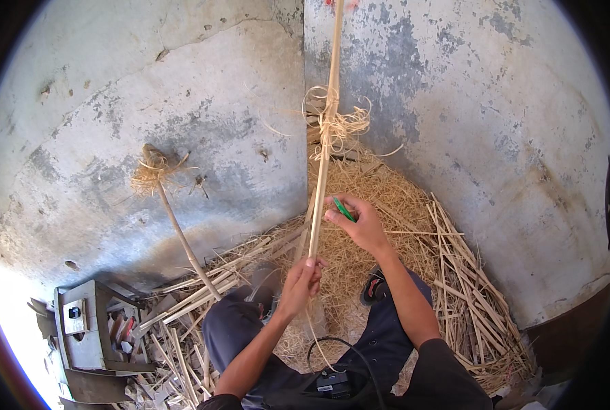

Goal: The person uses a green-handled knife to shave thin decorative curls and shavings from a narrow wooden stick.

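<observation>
Bright daylight, mostly sharp fisheye
Blown-out glare lower left, colored flare; walls (476,130) bowed, rim blacked out.

The left grip (299,285) curls closed. The right grip (359,222) pinches higher up, its forearm (409,297) slanting inward.

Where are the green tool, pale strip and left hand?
Green tool (344,209), head view: its middle.
Pale strip (321,179), head view: bare lower stretch.
Left hand (297,285), head view: its back.

Pale shavings (387,197) litter the floor (291,339), with long strips (481,307) on 2 sides.
</observation>
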The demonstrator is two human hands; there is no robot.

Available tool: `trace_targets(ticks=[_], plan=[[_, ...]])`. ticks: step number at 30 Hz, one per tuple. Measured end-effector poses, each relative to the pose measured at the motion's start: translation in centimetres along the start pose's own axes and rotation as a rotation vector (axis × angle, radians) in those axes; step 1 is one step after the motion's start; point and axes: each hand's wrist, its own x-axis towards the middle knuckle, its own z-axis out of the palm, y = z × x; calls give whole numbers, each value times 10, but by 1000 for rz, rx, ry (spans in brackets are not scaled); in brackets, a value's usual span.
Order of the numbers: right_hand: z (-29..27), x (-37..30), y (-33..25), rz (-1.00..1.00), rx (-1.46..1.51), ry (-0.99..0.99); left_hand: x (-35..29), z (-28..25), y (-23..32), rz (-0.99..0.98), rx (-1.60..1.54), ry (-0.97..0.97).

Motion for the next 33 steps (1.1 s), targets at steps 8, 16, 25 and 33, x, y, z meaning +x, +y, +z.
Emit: trace_targets(ticks=[8, 16, 25, 33], plan=[[2, -2, -2, -36, 6, 0, 1, -4, 0, -46, -15, -104], [2, -2, 13, -105, 16, 55, 1, 0, 6, -41, 57, -116], [7, -8, -7, -106, -186, 30, 10, -4, -3, 145, 129, 7], [7, -6, 1, -78, 317, 14, 10, -11, -11, 47, -138, -87]])
